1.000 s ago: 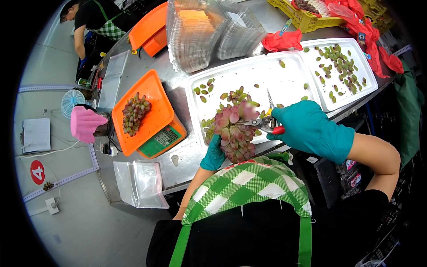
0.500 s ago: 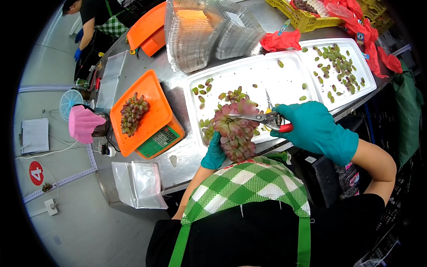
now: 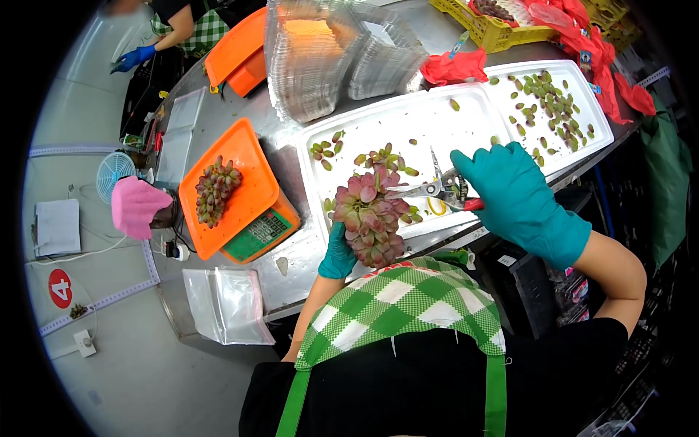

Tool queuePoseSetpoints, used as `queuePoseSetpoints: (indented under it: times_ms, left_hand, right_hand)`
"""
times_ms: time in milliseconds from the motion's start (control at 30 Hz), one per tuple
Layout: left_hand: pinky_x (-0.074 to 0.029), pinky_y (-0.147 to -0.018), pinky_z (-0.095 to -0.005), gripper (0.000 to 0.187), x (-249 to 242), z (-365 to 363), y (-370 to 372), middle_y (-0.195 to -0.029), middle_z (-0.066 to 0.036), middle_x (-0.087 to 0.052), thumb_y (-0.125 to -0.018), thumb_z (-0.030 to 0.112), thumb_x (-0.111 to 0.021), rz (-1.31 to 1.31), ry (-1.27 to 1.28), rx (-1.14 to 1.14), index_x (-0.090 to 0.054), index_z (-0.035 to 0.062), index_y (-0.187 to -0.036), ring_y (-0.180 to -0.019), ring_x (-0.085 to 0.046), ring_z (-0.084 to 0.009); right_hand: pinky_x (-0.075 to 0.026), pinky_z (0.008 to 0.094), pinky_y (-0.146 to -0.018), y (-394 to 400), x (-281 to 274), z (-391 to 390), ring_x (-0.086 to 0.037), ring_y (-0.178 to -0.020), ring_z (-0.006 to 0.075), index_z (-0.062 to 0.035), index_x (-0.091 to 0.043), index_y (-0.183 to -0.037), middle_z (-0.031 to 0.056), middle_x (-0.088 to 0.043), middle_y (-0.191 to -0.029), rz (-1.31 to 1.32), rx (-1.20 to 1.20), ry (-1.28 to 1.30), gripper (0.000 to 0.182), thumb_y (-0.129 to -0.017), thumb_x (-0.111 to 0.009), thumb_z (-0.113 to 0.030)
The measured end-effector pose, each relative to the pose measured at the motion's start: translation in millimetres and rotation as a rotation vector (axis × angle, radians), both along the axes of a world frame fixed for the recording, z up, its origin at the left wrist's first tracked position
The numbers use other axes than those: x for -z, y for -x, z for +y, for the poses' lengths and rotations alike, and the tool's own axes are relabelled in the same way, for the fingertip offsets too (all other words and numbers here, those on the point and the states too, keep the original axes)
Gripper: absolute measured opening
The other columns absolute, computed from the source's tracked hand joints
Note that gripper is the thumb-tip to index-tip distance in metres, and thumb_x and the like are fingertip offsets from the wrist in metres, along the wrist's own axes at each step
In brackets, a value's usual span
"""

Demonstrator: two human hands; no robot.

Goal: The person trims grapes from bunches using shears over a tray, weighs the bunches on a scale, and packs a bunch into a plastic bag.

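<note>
Scissors (image 3: 435, 191) with red handles are gripped in the gloved right hand (image 3: 510, 191), the blades parted and pointed at the top of a grape bunch (image 3: 368, 217). That bunch is clasped from below by the gloved left hand (image 3: 337, 253) and held above the near edge of a white tray (image 3: 437, 120) strewn with loose grapes. To the left on the steel worktop (image 3: 291, 262), a second bunch (image 3: 216, 189) is seen on an orange tray (image 3: 251, 197) set on a scale. Stacked clear punnets (image 3: 320, 54) are seen beyond.
</note>
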State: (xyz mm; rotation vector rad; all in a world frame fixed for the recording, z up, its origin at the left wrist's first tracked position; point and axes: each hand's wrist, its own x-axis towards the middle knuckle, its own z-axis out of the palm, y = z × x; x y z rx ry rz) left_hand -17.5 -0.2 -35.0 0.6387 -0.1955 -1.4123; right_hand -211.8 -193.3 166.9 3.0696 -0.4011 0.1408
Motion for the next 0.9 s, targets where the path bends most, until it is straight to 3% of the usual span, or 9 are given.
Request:
queuePoseSetpoints:
  times_ms: [33, 100, 200, 400, 533, 567, 667, 867, 900]
  left_hand:
    - [-0.038, -0.095, -0.0442, 0.076, 5, 2, 1, -0.130, -0.015, -0.034, -0.078, 0.061, -0.041, 0.002, -0.019, 0.006, -0.025, 0.0093, -0.132, -0.116, -0.041, -0.0307]
    - [-0.037, -0.097, -0.0425, 0.074, 6, 3, 0, -0.130, -0.014, -0.036, -0.079, 0.055, -0.046, 0.080, -0.050, 0.008, -0.025, 0.0089, -0.132, -0.116, -0.041, -0.0289]
    - [-0.036, -0.098, -0.0415, 0.071, 5, 2, 0, -0.131, -0.014, -0.036, -0.080, 0.053, -0.046, 0.095, -0.049, 0.021, -0.025, 0.0089, -0.132, -0.117, -0.041, -0.0278]
    - [-0.036, -0.098, -0.0406, 0.066, -7, -16, 6, -0.131, -0.013, -0.036, -0.084, 0.054, -0.037, 0.091, -0.037, -0.010, -0.027, 0.0099, -0.132, -0.118, -0.040, -0.0268]
    - [-0.035, -0.098, -0.0400, 0.066, 5, -24, 0, -0.131, -0.012, -0.037, -0.084, 0.056, -0.033, 0.223, 0.087, 0.041, -0.028, 0.0102, -0.132, -0.118, -0.040, -0.0264]
    - [-0.034, -0.098, -0.0400, 0.067, 19, -25, -3, -0.131, -0.012, -0.037, -0.084, 0.057, -0.032, 0.280, 0.177, 0.022, -0.030, 0.0097, -0.131, -0.117, -0.040, -0.0265]
    - [-0.035, -0.098, -0.0402, 0.065, -24, -39, -3, -0.130, -0.013, -0.037, -0.085, 0.055, -0.034, 0.116, -0.016, -0.114, -0.030, 0.0090, -0.131, -0.117, -0.040, -0.0269]
    - [-0.043, -0.091, -0.0396, 0.058, -59, -52, -7, -0.125, -0.013, -0.043, -0.086, 0.045, -0.044, -0.005, -0.038, -0.038, -0.032, 0.0075, -0.129, -0.110, -0.048, -0.0258]
    - [-0.044, -0.091, -0.0392, 0.057, -60, -52, -8, -0.124, -0.012, -0.043, -0.086, 0.043, -0.045, -0.073, -0.087, -0.058, -0.032, 0.0070, -0.128, -0.110, -0.048, -0.0252]
  right_hand:
    - [-0.038, 0.0344, -0.059, -2, 0, 1, -0.050, -0.060, 0.0230, -0.0049, -0.052, -0.098, 0.0067, -0.049, -0.067, 0.005, -0.007, 0.026, 0.036, -0.064, -0.062, -0.012]
    - [-0.037, 0.0345, -0.059, -6, 2, 2, -0.051, -0.059, 0.0234, -0.0028, -0.051, -0.088, 0.0083, -0.050, -0.067, 0.015, -0.019, 0.079, 0.024, -0.066, -0.057, -0.008]
    - [-0.037, 0.0344, -0.060, -7, 11, -2, -0.048, -0.061, 0.0220, -0.0032, -0.052, -0.102, 0.0058, -0.047, -0.068, 0.036, -0.026, 0.057, 0.039, -0.063, -0.058, -0.007]
    - [-0.037, 0.0342, -0.059, -3, 7, -16, -0.050, -0.062, 0.0232, -0.0035, -0.051, -0.104, 0.0066, -0.049, -0.070, -0.082, 0.136, 0.100, 0.041, -0.064, -0.058, -0.009]
    - [-0.042, 0.0378, -0.059, -5, 18, -13, -0.056, -0.066, 0.0298, -0.0086, -0.055, -0.100, 0.0095, -0.056, -0.069, 0.029, 0.360, -0.495, 0.038, -0.069, -0.067, -0.026]
    - [-0.046, 0.0393, -0.064, -7, 26, -11, -0.059, -0.073, 0.0329, -0.0051, -0.054, -0.099, 0.0162, -0.060, -0.080, 0.063, 0.397, -0.723, 0.048, -0.071, -0.065, -0.042]
    - [-0.046, 0.0331, -0.072, -10, 82, 10, -0.060, -0.079, 0.0237, -0.0025, -0.051, -0.108, 0.0158, -0.060, -0.087, -0.291, 0.393, -1.224, 0.054, -0.072, -0.067, -0.039]
    - [-0.044, 0.0241, -0.078, -52, 114, 45, -0.054, -0.086, 0.0110, 0.0007, -0.047, -0.112, 0.0068, -0.059, -0.095, -0.812, 0.391, -1.580, 0.050, -0.076, -0.067, -0.029]
    - [-0.044, 0.0214, -0.075, -57, 120, 47, -0.053, -0.084, 0.0079, -0.0020, -0.049, -0.113, 0.0032, -0.057, -0.097, -0.786, 0.443, -1.559, 0.035, -0.082, -0.059, -0.015]
